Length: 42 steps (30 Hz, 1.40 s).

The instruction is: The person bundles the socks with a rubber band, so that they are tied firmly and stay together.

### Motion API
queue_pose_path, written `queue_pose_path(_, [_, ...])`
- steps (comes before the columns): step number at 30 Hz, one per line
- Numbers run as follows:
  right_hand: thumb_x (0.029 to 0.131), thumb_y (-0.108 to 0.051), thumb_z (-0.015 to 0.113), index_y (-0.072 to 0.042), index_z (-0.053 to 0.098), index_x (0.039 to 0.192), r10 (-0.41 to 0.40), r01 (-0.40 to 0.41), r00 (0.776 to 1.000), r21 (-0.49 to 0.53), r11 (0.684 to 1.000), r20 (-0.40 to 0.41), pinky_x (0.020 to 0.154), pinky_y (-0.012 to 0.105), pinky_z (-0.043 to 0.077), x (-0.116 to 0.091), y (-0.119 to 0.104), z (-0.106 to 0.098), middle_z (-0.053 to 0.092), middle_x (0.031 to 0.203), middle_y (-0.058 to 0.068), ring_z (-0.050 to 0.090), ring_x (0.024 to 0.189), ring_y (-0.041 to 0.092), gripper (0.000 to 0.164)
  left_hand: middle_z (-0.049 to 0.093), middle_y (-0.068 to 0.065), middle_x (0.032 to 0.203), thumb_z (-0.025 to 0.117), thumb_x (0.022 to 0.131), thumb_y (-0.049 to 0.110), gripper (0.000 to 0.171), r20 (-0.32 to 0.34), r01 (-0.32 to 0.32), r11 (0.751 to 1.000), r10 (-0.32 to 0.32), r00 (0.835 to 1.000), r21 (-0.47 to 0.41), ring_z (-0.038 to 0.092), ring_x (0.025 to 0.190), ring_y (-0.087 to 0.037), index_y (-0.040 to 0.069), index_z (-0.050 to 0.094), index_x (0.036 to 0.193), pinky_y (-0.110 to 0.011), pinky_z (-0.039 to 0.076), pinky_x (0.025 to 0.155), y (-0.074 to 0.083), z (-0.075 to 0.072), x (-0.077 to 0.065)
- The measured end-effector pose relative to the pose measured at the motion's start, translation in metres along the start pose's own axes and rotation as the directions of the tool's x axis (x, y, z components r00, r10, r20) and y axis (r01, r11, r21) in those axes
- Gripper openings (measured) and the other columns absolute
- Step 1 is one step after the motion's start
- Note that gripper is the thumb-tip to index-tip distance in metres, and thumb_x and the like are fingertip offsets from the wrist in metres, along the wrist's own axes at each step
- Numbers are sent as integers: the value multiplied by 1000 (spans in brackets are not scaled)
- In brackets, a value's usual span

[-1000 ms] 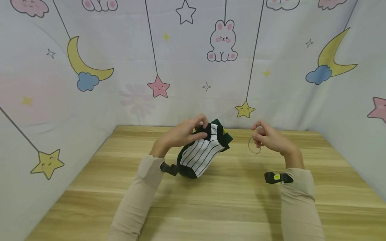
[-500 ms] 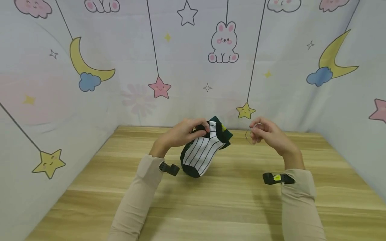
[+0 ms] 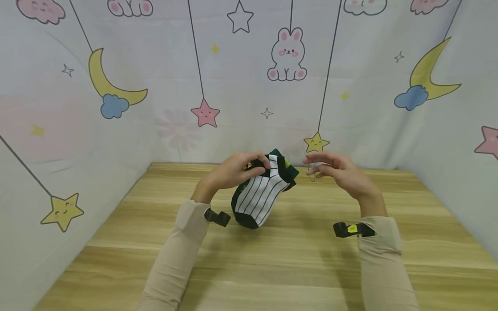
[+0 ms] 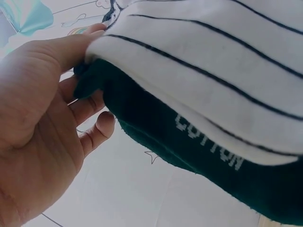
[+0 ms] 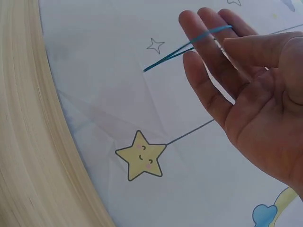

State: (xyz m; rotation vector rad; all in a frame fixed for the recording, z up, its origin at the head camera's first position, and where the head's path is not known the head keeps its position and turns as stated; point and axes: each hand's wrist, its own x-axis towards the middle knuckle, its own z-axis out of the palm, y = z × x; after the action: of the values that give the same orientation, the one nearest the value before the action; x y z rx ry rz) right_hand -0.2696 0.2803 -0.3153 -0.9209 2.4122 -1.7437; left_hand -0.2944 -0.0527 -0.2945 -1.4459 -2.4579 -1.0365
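Observation:
A bundle of short socks hangs tilted over the table, its front one a white sock (image 3: 258, 196) with black stripes, toe and heel. Behind it, a dark green sock (image 4: 147, 111) with "COTTON" lettering shows in the left wrist view. My left hand (image 3: 235, 171) pinches the bundle near the heel, thumb in front and fingers behind, partly hidden. To the right of the cuffs, my right hand (image 3: 344, 172) is raised, fingers mostly extended. A thin blue elastic band (image 5: 168, 57) loops over those fingers, its free end sticking out past them.
Under both hands lies a light wood table (image 3: 272, 276). A white curtain (image 3: 249, 77) printed with stars, moons and a rabbit rises along its back edge and both sides. Black wrist cameras (image 3: 218, 218) sit at the beige cuffs.
My right hand has moved left toward the socks, and its curled fingers have straightened inside the elastic band. The sock bundle has risen slightly in my left hand.

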Motion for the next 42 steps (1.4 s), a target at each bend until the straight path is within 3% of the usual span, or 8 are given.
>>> queue_pose_path(7, [102, 2, 51, 2, 48, 143, -61, 60, 997, 31, 998, 44, 67, 31, 56, 5, -9, 11, 49, 147, 17, 70, 80, 24, 41, 66, -1, 109, 59, 102, 11, 12, -21, -23, 1000, 22, 1000, -10, 56, 91, -15, 10, 64, 113, -32, 46, 77, 1, -2, 1])
queue_pose_path(14, [97, -1, 63, 0, 48, 140, -23, 23, 1000, 28, 999, 14, 51, 32, 54, 10, -15, 22, 48, 146, 17, 69, 63, 31, 45, 66, -4, 110, 60, 101, 9, 13, -54, -33, 999, 32, 998, -28, 56, 91, -16, 8, 63, 113, -33, 46, 76, 2, -2, 2])
queue_pose_path(22, [94, 5, 63, -5, 36, 107, -20, 27, 998, 118, 993, -55, 50, 30, 54, 17, -17, 35, 48, 131, 18, 72, 67, 28, 32, 68, -4, 110, 61, 100, 7, 12, -127, -63, 998, 61, 990, -12, 57, 89, -14, 7, 64, 111, -31, 46, 73, 1, -3, 1])
queue_pose_path(25, [97, 3, 61, -3, 39, 95, -42, 46, 998, 94, 995, -48, 54, 30, 55, 19, -16, 39, 48, 121, 15, 73, 75, 25, 23, 67, -4, 110, 61, 100, 7, 12, -135, -68, 998, 67, 989, -7, 56, 90, -14, 7, 64, 111, -31, 45, 73, 1, -3, 1])
queue_pose_path(29, [98, -3, 62, 0, 45, 84, -64, 65, 997, 36, 997, -49, 63, 30, 56, 20, -16, 41, 50, 125, 20, 72, 85, 20, 22, 67, -5, 111, 61, 100, 8, 12, -152, -78, 997, 76, 985, -7, 56, 92, -15, 8, 64, 112, -33, 45, 75, 1, -3, 1])
queue_pose_path(34, [92, -2, 71, 0, 53, 102, -58, 62, 996, 67, 996, -62, 72, 31, 55, 21, -16, 43, 55, 120, 25, 71, 91, 16, 21, 68, -3, 111, 62, 100, 7, 12, -183, -86, 996, 85, 979, 5, 57, 92, -15, 8, 64, 111, -33, 46, 78, 1, -5, -1])
queue_pose_path(38, [87, 2, 76, -8, 53, 129, -68, 74, 994, 81, 994, -80, 81, 33, 56, 25, -15, 45, 53, 130, 13, 67, 104, 21, 49, 68, -3, 110, 62, 99, 7, 13, -209, -102, 995, 100, 973, 0, 57, 90, -15, 8, 64, 112, -33, 47, 78, 2, -8, -2])
queue_pose_path(42, [86, 4, 75, -20, 34, 152, -91, 95, 994, 78, 992, -55, 95, 42, 50, 29, -11, 48, 39, 150, 9, 57, 119, 30, 82, 68, -5, 109, 63, 99, 6, 14, -222, -121, 993, 117, 968, -3, 58, 89, -16, 7, 64, 112, -33, 47, 77, 3, -9, -3])
